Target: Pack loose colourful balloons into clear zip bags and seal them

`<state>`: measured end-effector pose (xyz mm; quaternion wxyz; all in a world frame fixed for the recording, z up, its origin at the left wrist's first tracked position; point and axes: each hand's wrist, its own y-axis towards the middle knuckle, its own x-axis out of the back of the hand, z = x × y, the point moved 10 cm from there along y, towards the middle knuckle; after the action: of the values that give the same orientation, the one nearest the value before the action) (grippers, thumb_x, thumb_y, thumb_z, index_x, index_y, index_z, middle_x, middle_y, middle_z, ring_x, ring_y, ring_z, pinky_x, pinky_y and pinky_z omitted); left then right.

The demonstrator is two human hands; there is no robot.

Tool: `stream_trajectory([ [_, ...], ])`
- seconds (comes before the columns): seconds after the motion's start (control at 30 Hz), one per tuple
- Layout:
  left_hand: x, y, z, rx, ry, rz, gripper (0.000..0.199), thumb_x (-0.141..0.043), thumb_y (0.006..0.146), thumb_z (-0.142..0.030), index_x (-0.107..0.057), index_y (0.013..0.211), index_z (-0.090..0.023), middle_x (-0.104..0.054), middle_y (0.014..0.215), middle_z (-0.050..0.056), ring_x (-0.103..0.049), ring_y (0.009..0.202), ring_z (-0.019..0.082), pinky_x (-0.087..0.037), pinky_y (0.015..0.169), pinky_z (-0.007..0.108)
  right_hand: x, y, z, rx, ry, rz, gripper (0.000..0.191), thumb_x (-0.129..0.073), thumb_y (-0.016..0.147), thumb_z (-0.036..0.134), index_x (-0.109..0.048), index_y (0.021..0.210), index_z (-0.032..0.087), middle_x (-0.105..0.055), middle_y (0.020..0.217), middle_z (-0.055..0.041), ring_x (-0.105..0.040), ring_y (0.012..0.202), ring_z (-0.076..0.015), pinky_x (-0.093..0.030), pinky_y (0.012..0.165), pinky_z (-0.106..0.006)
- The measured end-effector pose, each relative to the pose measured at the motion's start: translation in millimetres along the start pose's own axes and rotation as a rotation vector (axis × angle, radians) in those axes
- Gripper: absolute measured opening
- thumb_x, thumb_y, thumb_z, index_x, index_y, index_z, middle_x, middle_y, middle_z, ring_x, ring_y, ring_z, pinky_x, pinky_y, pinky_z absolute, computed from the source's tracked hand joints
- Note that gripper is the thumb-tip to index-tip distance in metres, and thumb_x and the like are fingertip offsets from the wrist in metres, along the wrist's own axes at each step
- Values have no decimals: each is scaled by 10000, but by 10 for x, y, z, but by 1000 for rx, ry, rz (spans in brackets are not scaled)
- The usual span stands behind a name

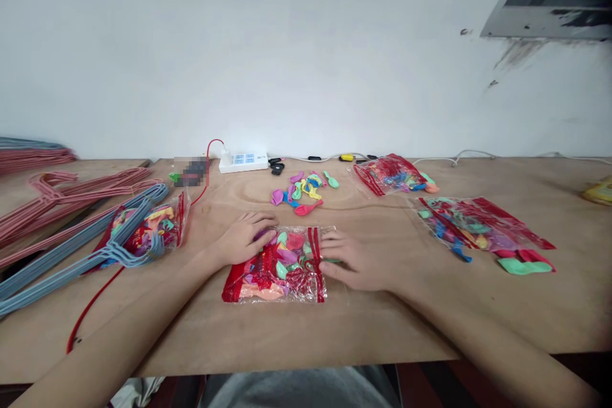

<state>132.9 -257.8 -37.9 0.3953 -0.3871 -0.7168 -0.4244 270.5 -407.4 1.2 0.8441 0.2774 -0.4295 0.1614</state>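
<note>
In front of me a clear plastic bag (287, 271) with red print and red stripes lies flat, full of coloured balloons. My left hand (246, 239) rests over its upper left corner with the fingers stretched out and the thumb on the plastic. At the bag's right end is my right hand (351, 261), slightly blurred, its fingers apart and the tips touching the striped edge. A bit of green shows by those fingertips; whether it is inside the bag I cannot tell. Beyond the bag lies a loose pile of balloons (310, 188) in several colours.
More balloon bags lie at the back right (389, 173) and right (482, 223), with a green balloon (523, 266) beside the nearer one. Blue hangers (119, 248) cover another bag (162, 226) at left, near pink hangers (52, 194). A white power strip (243, 160) stands by the wall.
</note>
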Motion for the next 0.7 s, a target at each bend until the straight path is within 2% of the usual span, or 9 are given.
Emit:
stream_trajectory([
  [0.1,2,1,-3,-1,0,-3,414,-445,1145,-462,-683,1418,-263,-682,1468,94,-578,1421,294,-438,1238,519,-231,7,159,54,2,113,363,-540,1110,404,-720,1363,217,-705,1449,-128,-570,1423,-298,-377,1266,-529],
  [0.2,11,4,-17,-6,-6,-10,409,-445,1144,-467,-696,1403,-273,-693,1451,89,-581,1418,295,-441,1238,519,-332,-6,275,116,26,135,513,-618,1064,472,-629,1511,221,-640,1539,-149,-431,1567,-316,-276,1328,-536],
  [0.27,14,6,-19,-6,-7,-13,409,-445,1143,-467,-698,1400,-274,-695,1448,89,-585,1414,296,-440,1237,521,-339,-8,303,149,47,124,583,-632,1048,511,-595,1550,218,-628,1550,-159,-388,1598,-322,-260,1335,-536],
  [0.33,12,7,-14,-5,-2,-13,409,-448,1143,-469,-692,1407,-273,-687,1460,90,-585,1413,295,-440,1235,521,-286,-6,281,169,49,88,531,-595,1060,505,-633,1505,218,-669,1495,-158,-465,1545,-322,-307,1312,-538],
  [0.43,-1,6,-1,-4,7,-4,409,-449,1145,-468,-686,1410,-266,-676,1477,92,-578,1420,290,-439,1234,516,-118,-14,168,179,17,-20,364,-499,1084,387,-744,1295,221,-778,1263,-140,-672,1275,-302,-465,1189,-529],
  [0.5,-3,5,6,-1,6,-3,407,-450,1145,-467,-686,1409,-267,-681,1470,91,-578,1419,289,-439,1235,514,-4,-34,76,179,-16,-109,329,-475,1069,314,-774,1173,222,-803,1119,-129,-723,1104,-289,-541,1087,-512],
  [0.57,2,3,4,-3,0,-8,405,-454,1141,-468,-687,1409,-273,-690,1458,88,-582,1414,291,-437,1237,514,39,-50,3,168,-40,-156,301,-499,1042,268,-784,1129,232,-809,1030,-111,-735,1019,-279,-579,1017,-487],
  [0.63,6,2,-4,-7,-4,-13,404,-457,1139,-469,-689,1407,-274,-692,1457,88,-585,1412,293,-436,1238,513,-27,-43,-25,153,-47,-119,298,-533,1026,239,-785,1184,247,-816,1068,-98,-737,1057,-273,-580,1039,-471],
  [0.7,7,3,-9,-8,-6,-14,407,-458,1137,-469,-693,1402,-267,-688,1462,93,-587,1409,295,-439,1236,514,-167,-24,-2,144,-59,-21,352,-564,1028,238,-750,1327,247,-792,1256,-108,-699,1234,-280,-521,1156,-490],
])
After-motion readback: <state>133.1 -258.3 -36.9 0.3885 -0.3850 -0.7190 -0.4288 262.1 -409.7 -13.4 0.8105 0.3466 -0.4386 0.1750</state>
